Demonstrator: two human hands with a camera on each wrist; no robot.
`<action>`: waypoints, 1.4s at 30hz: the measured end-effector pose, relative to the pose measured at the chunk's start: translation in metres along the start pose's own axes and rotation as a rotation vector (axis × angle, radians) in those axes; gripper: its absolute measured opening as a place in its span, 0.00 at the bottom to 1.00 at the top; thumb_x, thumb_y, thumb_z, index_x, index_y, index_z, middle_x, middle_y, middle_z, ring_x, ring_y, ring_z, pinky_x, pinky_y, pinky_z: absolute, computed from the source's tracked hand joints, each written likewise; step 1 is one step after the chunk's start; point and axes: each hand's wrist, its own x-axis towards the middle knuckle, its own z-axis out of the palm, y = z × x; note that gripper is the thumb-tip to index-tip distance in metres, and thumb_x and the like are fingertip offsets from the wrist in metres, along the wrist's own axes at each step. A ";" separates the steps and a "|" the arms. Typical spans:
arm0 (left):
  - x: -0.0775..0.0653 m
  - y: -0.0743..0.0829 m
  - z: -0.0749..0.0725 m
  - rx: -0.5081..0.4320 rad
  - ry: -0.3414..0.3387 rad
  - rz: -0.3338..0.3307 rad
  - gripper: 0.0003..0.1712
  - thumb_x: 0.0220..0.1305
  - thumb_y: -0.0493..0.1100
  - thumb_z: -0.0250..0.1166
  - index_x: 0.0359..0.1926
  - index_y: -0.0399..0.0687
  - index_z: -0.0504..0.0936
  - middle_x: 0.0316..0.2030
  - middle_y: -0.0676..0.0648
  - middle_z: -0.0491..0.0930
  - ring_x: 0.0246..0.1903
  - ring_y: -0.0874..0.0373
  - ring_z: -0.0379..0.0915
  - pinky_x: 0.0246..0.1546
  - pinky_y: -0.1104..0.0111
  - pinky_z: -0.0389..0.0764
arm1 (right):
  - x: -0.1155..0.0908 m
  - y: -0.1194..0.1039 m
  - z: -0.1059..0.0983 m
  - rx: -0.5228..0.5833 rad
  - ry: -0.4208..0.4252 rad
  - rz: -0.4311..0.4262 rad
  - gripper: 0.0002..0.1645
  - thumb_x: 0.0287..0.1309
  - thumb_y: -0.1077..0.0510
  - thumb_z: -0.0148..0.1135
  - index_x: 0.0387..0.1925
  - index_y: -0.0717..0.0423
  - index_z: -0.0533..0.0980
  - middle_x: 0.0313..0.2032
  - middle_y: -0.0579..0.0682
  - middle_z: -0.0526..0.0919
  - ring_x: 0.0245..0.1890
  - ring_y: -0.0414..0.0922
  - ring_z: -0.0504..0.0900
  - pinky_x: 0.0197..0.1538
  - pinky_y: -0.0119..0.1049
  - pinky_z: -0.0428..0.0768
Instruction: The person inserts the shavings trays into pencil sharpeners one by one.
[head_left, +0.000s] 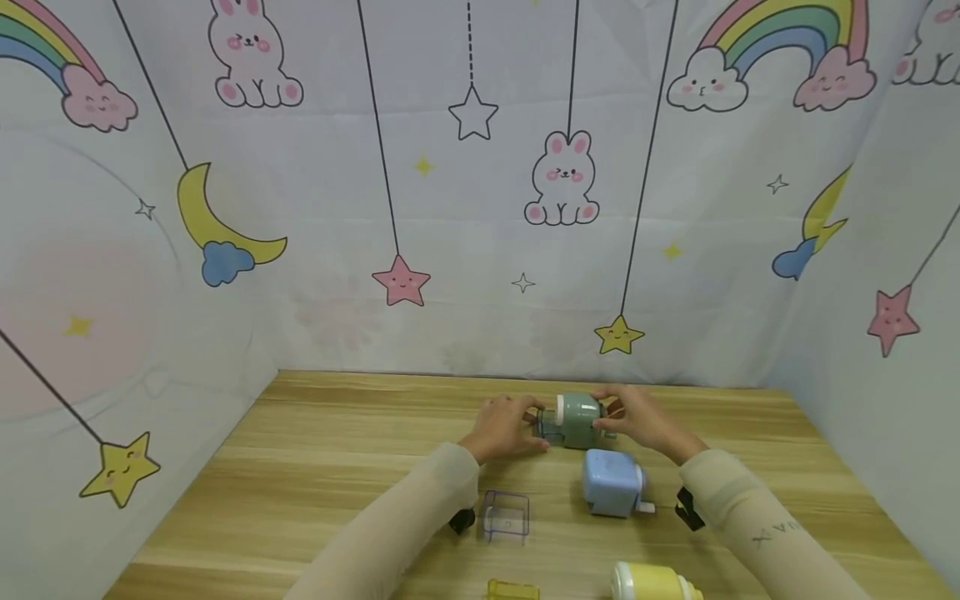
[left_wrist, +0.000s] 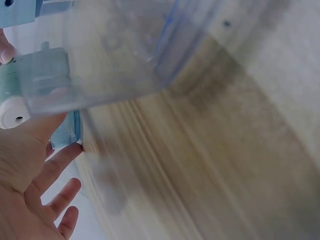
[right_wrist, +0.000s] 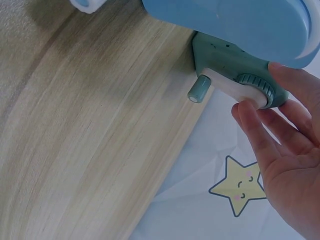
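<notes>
A green crank pencil sharpener [head_left: 581, 422] lies near the back of the table between both hands. My left hand [head_left: 502, 427] pinches its see-through teal shavings drawer [head_left: 550, 427] at the left end, thumb and finger on either side. At the other end, my right hand [head_left: 643, 419] grips the sharpener around its crank side; the right wrist view shows fingertips at the ridged knob [right_wrist: 256, 86] and the crank handle [right_wrist: 200, 89] sticking out. Just in front stands a blue sharpener [head_left: 609, 481], its crank to the right.
A clear, purple-edged drawer [head_left: 507, 533] stands beside my left forearm, looming large in the left wrist view. Nearest me are a yellow sharpener [head_left: 651, 583] and a yellow see-through drawer [head_left: 513, 591]. A printed cloth wall [head_left: 487, 333] borders the wooden table [head_left: 337, 450] at the back.
</notes>
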 end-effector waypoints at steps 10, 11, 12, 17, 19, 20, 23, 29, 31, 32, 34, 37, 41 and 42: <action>0.000 0.000 0.000 -0.027 -0.006 0.013 0.36 0.44 0.60 0.70 0.55 0.58 0.72 0.41 0.62 0.79 0.47 0.59 0.66 0.48 0.59 0.63 | 0.000 0.001 0.000 -0.015 0.025 -0.023 0.27 0.49 0.62 0.67 0.51 0.64 0.71 0.49 0.60 0.74 0.40 0.53 0.76 0.39 0.41 0.78; 0.001 0.001 -0.001 -0.027 -0.009 0.010 0.36 0.44 0.60 0.70 0.55 0.58 0.72 0.41 0.62 0.79 0.47 0.59 0.66 0.48 0.59 0.63 | 0.000 0.000 0.000 -0.016 0.026 -0.026 0.27 0.49 0.62 0.67 0.51 0.64 0.71 0.49 0.60 0.74 0.40 0.53 0.76 0.39 0.41 0.78; 0.001 0.001 0.000 -0.028 -0.009 0.008 0.36 0.44 0.60 0.70 0.55 0.58 0.72 0.41 0.62 0.79 0.47 0.59 0.66 0.48 0.59 0.63 | 0.000 0.000 0.000 -0.016 0.028 -0.029 0.27 0.49 0.62 0.67 0.51 0.65 0.71 0.48 0.60 0.74 0.40 0.53 0.76 0.39 0.41 0.78; 0.006 0.004 0.004 -0.045 -0.010 0.013 0.35 0.44 0.60 0.70 0.55 0.59 0.72 0.42 0.62 0.79 0.45 0.60 0.65 0.48 0.60 0.62 | -0.003 0.001 -0.004 -0.020 0.033 -0.041 0.26 0.49 0.62 0.67 0.51 0.65 0.71 0.49 0.61 0.74 0.40 0.53 0.77 0.39 0.41 0.79; 0.007 0.005 0.005 -0.059 -0.015 0.017 0.35 0.44 0.60 0.70 0.55 0.58 0.72 0.42 0.61 0.79 0.45 0.59 0.65 0.48 0.60 0.62 | -0.003 0.001 -0.004 -0.021 0.033 -0.038 0.26 0.49 0.62 0.67 0.51 0.65 0.71 0.49 0.61 0.74 0.40 0.53 0.77 0.39 0.41 0.79; 0.007 0.005 0.005 -0.068 -0.019 0.017 0.35 0.44 0.60 0.70 0.55 0.58 0.72 0.42 0.61 0.79 0.45 0.59 0.65 0.48 0.60 0.62 | -0.003 0.001 -0.004 -0.018 0.032 -0.036 0.26 0.49 0.62 0.67 0.51 0.65 0.71 0.49 0.61 0.74 0.40 0.52 0.77 0.39 0.40 0.79; 0.007 0.004 0.004 -0.082 -0.019 0.012 0.35 0.44 0.58 0.71 0.55 0.57 0.72 0.41 0.61 0.79 0.46 0.58 0.65 0.50 0.58 0.62 | -0.003 0.001 -0.002 -0.007 0.017 -0.030 0.27 0.49 0.61 0.67 0.52 0.64 0.71 0.50 0.61 0.74 0.41 0.52 0.77 0.40 0.39 0.78; 0.007 0.000 0.004 -0.098 -0.014 0.014 0.36 0.44 0.58 0.71 0.56 0.57 0.72 0.40 0.61 0.79 0.47 0.59 0.65 0.49 0.58 0.62 | 0.000 0.001 -0.001 0.001 0.013 -0.041 0.27 0.49 0.61 0.67 0.52 0.63 0.71 0.50 0.61 0.73 0.41 0.52 0.77 0.39 0.39 0.78; 0.008 0.000 0.004 -0.106 -0.019 0.017 0.36 0.44 0.58 0.71 0.56 0.57 0.72 0.40 0.61 0.79 0.47 0.60 0.65 0.49 0.59 0.62 | 0.000 0.001 -0.001 -0.001 0.020 -0.038 0.27 0.49 0.61 0.67 0.52 0.63 0.71 0.50 0.60 0.74 0.41 0.52 0.77 0.39 0.39 0.78; 0.008 0.001 0.003 -0.112 -0.021 0.018 0.36 0.44 0.57 0.71 0.56 0.56 0.72 0.41 0.61 0.79 0.47 0.60 0.65 0.49 0.59 0.62 | 0.000 0.001 -0.002 -0.004 0.021 -0.044 0.27 0.49 0.61 0.67 0.51 0.64 0.71 0.50 0.61 0.74 0.40 0.53 0.77 0.39 0.39 0.78; 0.008 0.002 0.003 -0.120 -0.024 0.020 0.35 0.45 0.57 0.72 0.56 0.56 0.72 0.41 0.60 0.79 0.47 0.59 0.65 0.48 0.59 0.62 | 0.000 0.002 -0.002 -0.007 0.022 -0.047 0.27 0.49 0.61 0.67 0.51 0.64 0.71 0.49 0.61 0.74 0.40 0.53 0.77 0.39 0.39 0.79; 0.009 0.005 0.002 -0.135 -0.022 0.025 0.35 0.45 0.55 0.72 0.56 0.55 0.73 0.41 0.59 0.79 0.46 0.58 0.65 0.48 0.59 0.62 | 0.000 0.003 -0.002 -0.003 0.029 -0.054 0.26 0.49 0.62 0.67 0.51 0.65 0.71 0.49 0.62 0.74 0.40 0.53 0.77 0.39 0.39 0.79; 0.009 0.008 0.003 -0.155 -0.022 0.024 0.35 0.45 0.54 0.72 0.56 0.55 0.73 0.41 0.58 0.79 0.46 0.57 0.65 0.49 0.59 0.61 | 0.000 0.002 -0.002 0.011 0.026 -0.057 0.26 0.48 0.62 0.67 0.51 0.64 0.71 0.49 0.61 0.74 0.40 0.53 0.77 0.39 0.39 0.79; 0.009 0.008 0.003 -0.161 -0.023 0.021 0.35 0.45 0.54 0.72 0.56 0.54 0.72 0.41 0.58 0.79 0.47 0.57 0.65 0.49 0.59 0.61 | 0.000 0.002 -0.002 0.016 0.022 -0.058 0.26 0.49 0.62 0.67 0.51 0.64 0.71 0.49 0.61 0.74 0.40 0.54 0.77 0.39 0.39 0.79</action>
